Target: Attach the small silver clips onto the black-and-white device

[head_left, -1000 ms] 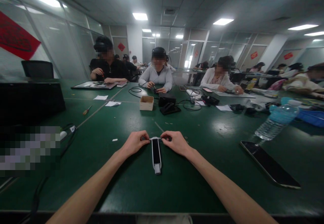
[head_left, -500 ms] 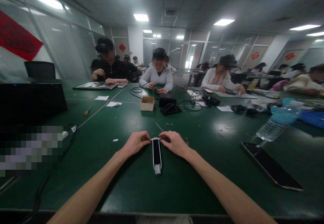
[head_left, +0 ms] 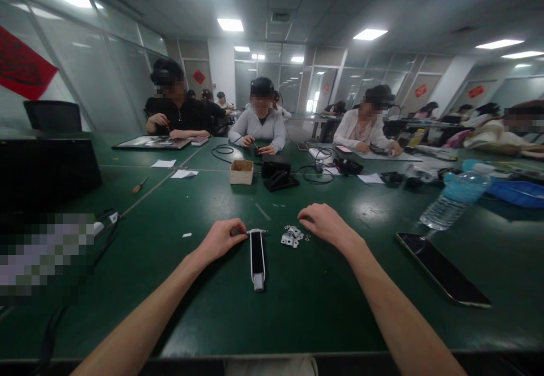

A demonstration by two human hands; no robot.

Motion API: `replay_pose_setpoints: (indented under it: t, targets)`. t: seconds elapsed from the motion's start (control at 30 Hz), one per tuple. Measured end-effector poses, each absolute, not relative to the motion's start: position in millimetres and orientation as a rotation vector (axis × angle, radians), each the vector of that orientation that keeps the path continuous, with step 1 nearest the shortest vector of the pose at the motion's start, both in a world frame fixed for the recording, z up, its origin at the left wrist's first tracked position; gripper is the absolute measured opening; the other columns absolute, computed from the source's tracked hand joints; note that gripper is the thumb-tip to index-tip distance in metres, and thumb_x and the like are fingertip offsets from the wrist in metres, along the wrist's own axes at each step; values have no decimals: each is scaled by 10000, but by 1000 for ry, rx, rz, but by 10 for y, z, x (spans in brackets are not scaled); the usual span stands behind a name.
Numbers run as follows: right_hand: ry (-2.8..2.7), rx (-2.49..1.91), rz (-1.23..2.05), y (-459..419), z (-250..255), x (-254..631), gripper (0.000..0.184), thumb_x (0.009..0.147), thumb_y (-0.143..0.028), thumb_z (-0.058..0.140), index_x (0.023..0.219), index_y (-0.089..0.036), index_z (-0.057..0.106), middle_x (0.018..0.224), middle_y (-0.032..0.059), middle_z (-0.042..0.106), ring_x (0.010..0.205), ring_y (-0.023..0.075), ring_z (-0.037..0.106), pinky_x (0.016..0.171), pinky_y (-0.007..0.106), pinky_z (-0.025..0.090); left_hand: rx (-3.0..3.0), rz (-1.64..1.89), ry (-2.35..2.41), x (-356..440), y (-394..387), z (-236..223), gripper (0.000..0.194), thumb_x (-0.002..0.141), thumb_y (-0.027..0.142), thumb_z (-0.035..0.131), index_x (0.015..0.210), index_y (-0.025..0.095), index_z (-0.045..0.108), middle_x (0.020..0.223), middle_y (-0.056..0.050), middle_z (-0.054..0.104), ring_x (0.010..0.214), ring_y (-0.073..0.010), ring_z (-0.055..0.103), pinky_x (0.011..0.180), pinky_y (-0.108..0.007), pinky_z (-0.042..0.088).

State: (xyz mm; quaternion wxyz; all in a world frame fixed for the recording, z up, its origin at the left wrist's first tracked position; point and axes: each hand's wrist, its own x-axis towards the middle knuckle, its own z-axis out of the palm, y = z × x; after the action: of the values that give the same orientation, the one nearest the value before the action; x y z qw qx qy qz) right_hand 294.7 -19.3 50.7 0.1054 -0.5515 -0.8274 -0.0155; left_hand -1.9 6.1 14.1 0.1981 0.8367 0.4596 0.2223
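On the table in front of me lies a narrow black device with a white frame (head_left: 257, 257) and a pale block at its near end. A thin metal rod (head_left: 263, 231) crosses its far end and sticks out on the right. My left hand (head_left: 223, 237) pinches the rod's left end between thumb and fingers. My right hand (head_left: 323, 221) is held away from the device, its fingers loosely bent downward just beyond a small pile of metal plates with holes (head_left: 292, 237). Several tiny rings (head_left: 308, 237) lie beside the pile. I see nothing in the right hand.
A phone (head_left: 442, 268) and a tilted-looking water bottle (head_left: 454, 197) are at right. Ahead stand a small open box (head_left: 241, 173) and a black device (head_left: 280, 175) with cables. A brush (head_left: 139, 185) and black monitor (head_left: 46, 166) are at left. Co-workers sit across the table.
My right hand has let go of the rod's right end and moved right and away from me, uncovering the metal plates. The left hand stays at the rod. The view has shifted slightly.
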Motion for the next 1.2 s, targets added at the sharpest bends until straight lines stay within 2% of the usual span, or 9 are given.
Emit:
replay_pose_setpoints:
  t: [0.13, 0.27, 0.6, 0.9, 1.07, 1.2]
  targets:
    - [-2414, -1842, 269, -243, 524, 3105, 153, 824, -190, 594, 903, -212, 723, 922, 48, 711, 841, 194, 645, 727, 279, 460, 2366, 601, 1296, -29, 64, 149, 142, 786, 303, 618, 862, 193, 665, 770, 12, 677, 644, -145, 586, 613, -244, 430]
    - [-2370, -1873, 469, -254, 485, 3182, 178, 800, -196, 615, 943, -225, 717, 936, 37, 707, 823, 170, 649, 724, 258, 464, 2425, 601, 1297, -35, 71, 162, 161, 788, 327, 604, 864, 196, 660, 789, 8, 665, 644, -144, 566, 611, -249, 426]
    - [-2349, -1964, 555, -222, 452, 3077, 176, 764, -197, 654, 926, -223, 716, 949, 42, 709, 858, 184, 648, 702, 249, 453, 2539, 600, 1270, -39, 79, 134, 169, 794, 299, 546, 863, 192, 656, 768, 0, 618, 622, -137, 531, 603, -251, 408]
    - [-2252, -1992, 576, -230, 461, 3041, 81, 736, -146, 618, 778, -164, 684, 801, 44, 690, 719, 151, 626, 591, 222, 416, 2510, 622, 1271, -43, 70, 109, 163, 792, 295, 559, 857, 186, 660, 743, -5, 605, 621, -141, 531, 599, -253, 406]
    - [-2140, -1548, 362, -206, 357, 2744, 155, 842, -190, 547, 948, -146, 652, 849, 37, 662, 740, 133, 605, 667, 237, 460, 2508, 617, 1271, -34, 71, 98, 183, 810, 320, 540, 847, 182, 655, 766, -16, 619, 622, -141, 528, 599, -255, 414]
    - [-2204, -1318, 264, -207, 207, 2384, 172, 893, -168, 510, 984, -148, 655, 951, 73, 653, 900, 168, 597, 823, 299, 473, 2502, 617, 1268, -21, 54, 113, 176, 817, 309, 533, 851, 179, 647, 753, -14, 615, 629, -145, 539, 602, -255, 421]
